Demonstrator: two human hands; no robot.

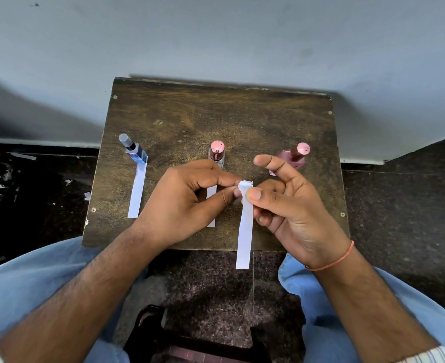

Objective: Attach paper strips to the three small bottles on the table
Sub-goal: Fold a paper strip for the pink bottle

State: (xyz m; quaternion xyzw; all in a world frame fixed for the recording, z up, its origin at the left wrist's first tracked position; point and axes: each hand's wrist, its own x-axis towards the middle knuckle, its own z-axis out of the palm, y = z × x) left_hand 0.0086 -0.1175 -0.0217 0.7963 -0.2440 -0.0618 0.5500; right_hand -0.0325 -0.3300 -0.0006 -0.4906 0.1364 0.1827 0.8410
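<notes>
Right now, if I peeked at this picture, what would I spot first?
Probably the two hands in the middle, the left hand and right hand pinching the top of a white paper strip that hangs down. Behind them, three small bottles stand in a row; the blue bottle on the left already has a strip.

head-worn view, steeply down, close above table (242,121)

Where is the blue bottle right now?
In the head view, the blue bottle stands at the left end of the row on the wooden table, left of the middle pink-capped bottle, with a paper strip running from its base toward the person.
</notes>
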